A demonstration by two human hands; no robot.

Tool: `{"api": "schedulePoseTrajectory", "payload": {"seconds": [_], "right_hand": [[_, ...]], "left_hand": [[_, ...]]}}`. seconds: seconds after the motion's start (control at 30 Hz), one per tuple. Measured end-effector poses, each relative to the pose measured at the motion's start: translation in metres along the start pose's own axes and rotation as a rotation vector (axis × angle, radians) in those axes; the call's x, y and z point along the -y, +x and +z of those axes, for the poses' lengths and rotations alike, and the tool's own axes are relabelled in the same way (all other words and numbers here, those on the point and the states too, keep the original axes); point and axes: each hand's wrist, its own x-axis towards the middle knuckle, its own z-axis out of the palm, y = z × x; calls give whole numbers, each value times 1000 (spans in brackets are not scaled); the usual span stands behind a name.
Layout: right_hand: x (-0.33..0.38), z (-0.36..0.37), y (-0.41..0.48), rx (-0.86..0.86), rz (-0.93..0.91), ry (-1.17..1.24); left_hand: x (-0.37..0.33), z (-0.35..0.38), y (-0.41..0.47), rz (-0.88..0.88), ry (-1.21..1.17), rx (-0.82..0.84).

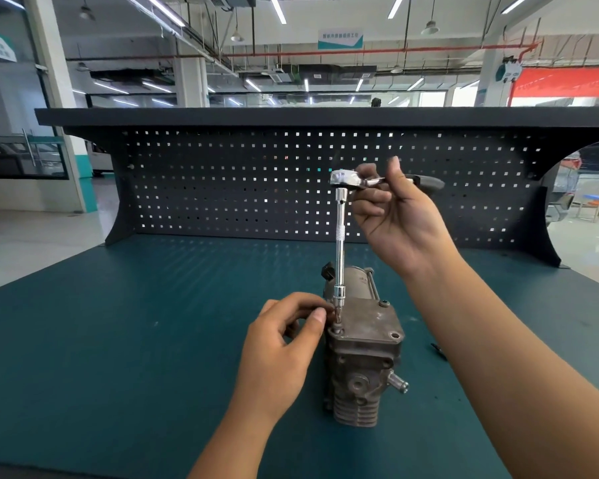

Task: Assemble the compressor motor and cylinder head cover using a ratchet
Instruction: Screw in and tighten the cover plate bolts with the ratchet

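Head view: the compressor (362,368) stands mid-desk, well clear of every edge. The right hand (395,216) clamps its grip on the ratchet (360,180); the left hand (281,344) pinches a bolt (337,321) beneath the extension (340,243). One cover (367,323) bolt looks seated; others apparently remain.

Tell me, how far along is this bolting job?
The cover already sits on the compressor, with one bolt in at its far corner. In hand: the right hand holds the ratchet while the left hand steadies the bit at the near-left bolt. One hole looks empty.
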Motion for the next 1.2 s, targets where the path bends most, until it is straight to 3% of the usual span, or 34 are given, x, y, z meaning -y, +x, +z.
{"api": "schedulePoseTrajectory", "payload": {"seconds": [0.17, 0.3, 0.57, 0.77, 1.0, 1.2], "right_hand": [[-3, 2, 4, 88, 32, 59], [-4, 5, 3, 97, 48, 95], [-3, 5, 6, 71, 95, 139], [-6, 11, 9, 144, 148, 112], [-5, 6, 9, 177, 158, 142], [0, 2, -4, 184, 49, 146]], "left_hand": [[0, 1, 12, 135, 136, -42], [1, 9, 22, 288, -74, 5], [-11, 10, 46, 60, -355, 371], [-27, 2, 58, -39, -387, 653], [-21, 2, 52, -26, -563, 650], [-17, 4, 49, 15, -420, 577]]}}
